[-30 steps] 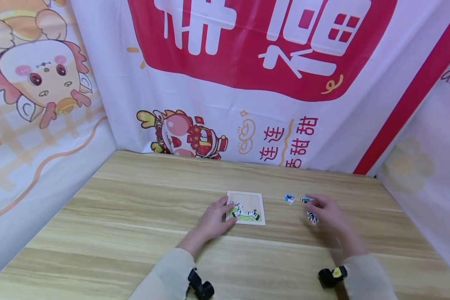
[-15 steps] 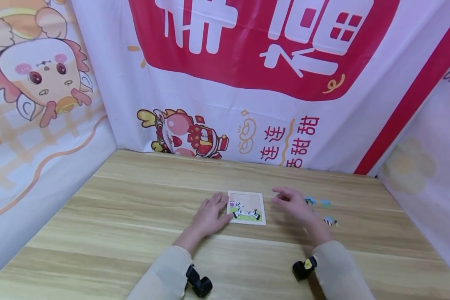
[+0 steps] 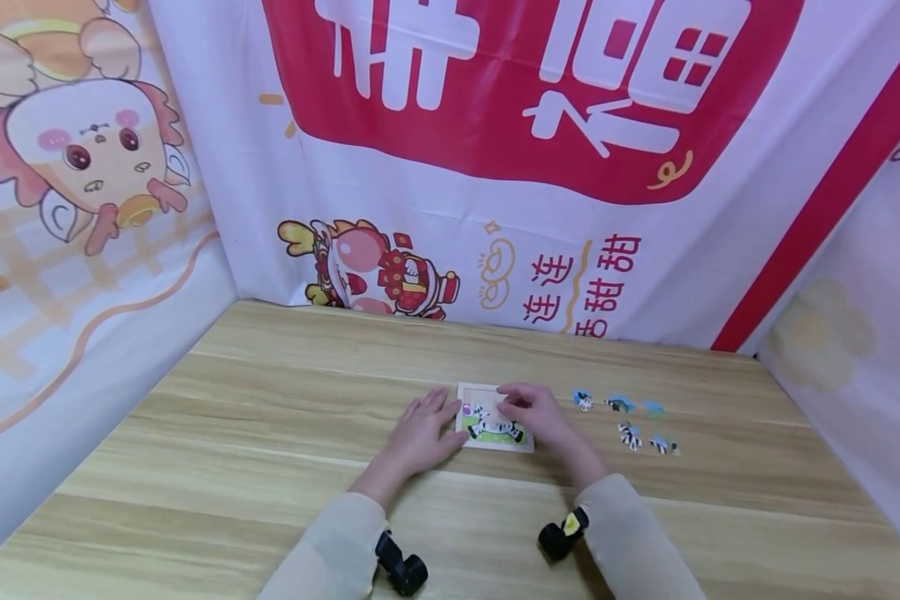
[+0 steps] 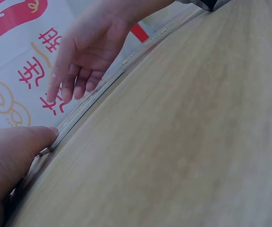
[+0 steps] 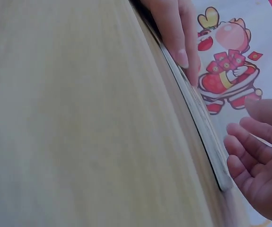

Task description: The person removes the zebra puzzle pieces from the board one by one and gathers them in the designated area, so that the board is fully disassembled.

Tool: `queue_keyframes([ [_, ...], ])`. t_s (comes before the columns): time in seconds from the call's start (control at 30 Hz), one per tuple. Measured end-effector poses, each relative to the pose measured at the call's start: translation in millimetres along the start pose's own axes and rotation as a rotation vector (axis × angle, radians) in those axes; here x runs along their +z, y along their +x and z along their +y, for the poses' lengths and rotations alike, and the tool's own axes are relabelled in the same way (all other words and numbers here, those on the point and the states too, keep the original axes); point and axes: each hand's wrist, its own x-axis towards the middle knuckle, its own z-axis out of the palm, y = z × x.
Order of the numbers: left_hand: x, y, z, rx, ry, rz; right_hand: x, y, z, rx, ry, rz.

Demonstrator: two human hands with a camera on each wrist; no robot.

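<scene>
A small square wooden puzzle board (image 3: 487,444) with a pale frame lies on the table, partly filled with a zebra picture over green. My left hand (image 3: 417,435) rests at its left side, fingers and thumb extended and touching the frame. In the left wrist view, the left thumb (image 4: 36,138) lies against the board's edge. Over the board's upper right part hovers my right hand (image 3: 536,414). Its fingers are loosely bent in the right wrist view, with no piece visible in the right hand (image 5: 266,163). The spot beneath it is partly hidden.
Loose puzzle pieces lie right of the board: a blue one with zebra stripes (image 3: 583,401), a blue-green one (image 3: 619,403), a green-blue one (image 3: 654,409), and striped pieces (image 3: 630,437) nearer. Printed cloth (image 3: 420,183) hangs behind the wooden table (image 3: 307,400).
My right hand has moved left from the loose pieces to above the board, uncovering those pieces. The left hand has drawn back slightly from the board's inside to its left edge.
</scene>
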Motion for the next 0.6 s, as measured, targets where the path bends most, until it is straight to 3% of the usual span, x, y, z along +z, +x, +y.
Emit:
queue_keyframes([
  [0.13,0.6,0.9,0.5,0.0,0.001,-0.002,8.9,0.7,2.8,-0.084,-0.024,0.011],
  [0.5,-0.1,-0.3,1.2,0.009,0.001,0.0,31.3,3.4,6.1,-0.109,-0.234,0.043],
  [0.6,-0.3,-0.7,0.9,0.006,0.004,0.007,33.3,3.4,5.1,-0.124,-0.249,0.057],
])
